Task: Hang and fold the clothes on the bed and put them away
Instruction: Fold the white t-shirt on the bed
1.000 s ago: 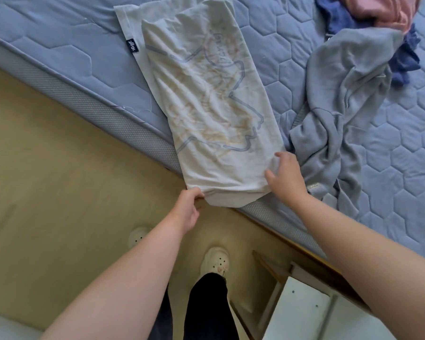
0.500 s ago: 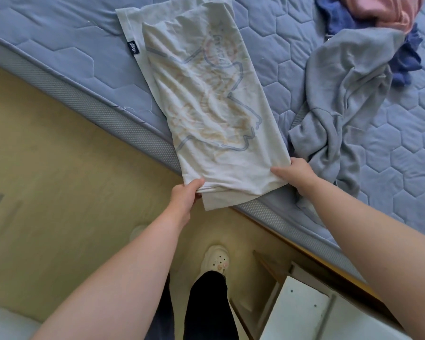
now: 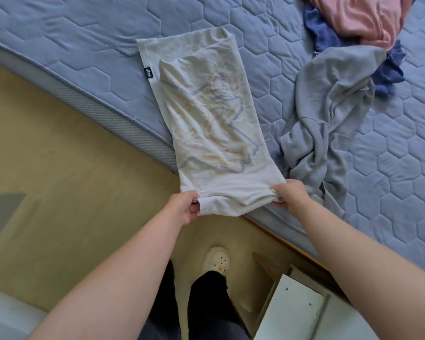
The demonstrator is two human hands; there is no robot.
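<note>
Shirt (image 3: 214, 123), lengthwise across bed (image 3: 84, 45) edge, overhanging

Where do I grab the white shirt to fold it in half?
Take the white shirt by its near end, at both corners, from the floor side. That end overhangs the mattress edge, so fingers slip under, and it lies as a long narrow strip. The left hand and right hand pinch there now.

Soft, even light, bright and flat, leaves only faint shadows in the creases of the white shirt (image 3: 214, 123). Wide-angle distortion bows the bed (image 3: 84, 45) edge — the view's bottom corners look stretched and slightly soft.
</note>
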